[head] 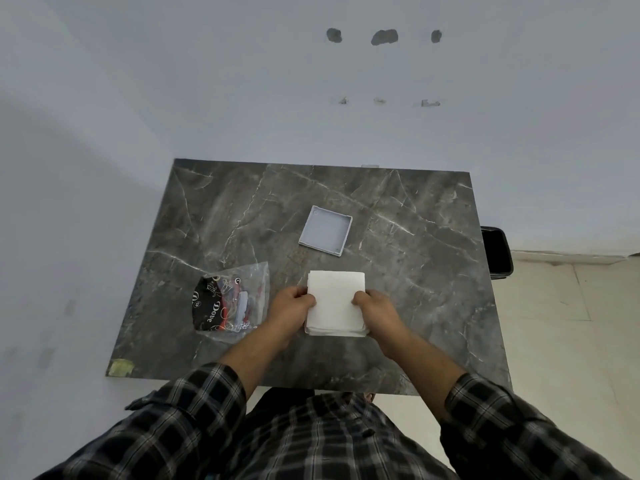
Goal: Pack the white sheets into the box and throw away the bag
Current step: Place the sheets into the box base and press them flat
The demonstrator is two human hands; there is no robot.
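though gripped, sheets (335,301) outside box (325,231)

We extend both forearms forward, checked sleeves rolled back. Our left hand (292,306) and right hand (375,308) curl inward, fingers and thumbs clamped, palms facing.

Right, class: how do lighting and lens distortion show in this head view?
Head view: soft, even light; faint glare on the table; the wide lens bends its edges; the white sheets look slightly washed out; the shirt sleeves blur near the frame bottom.
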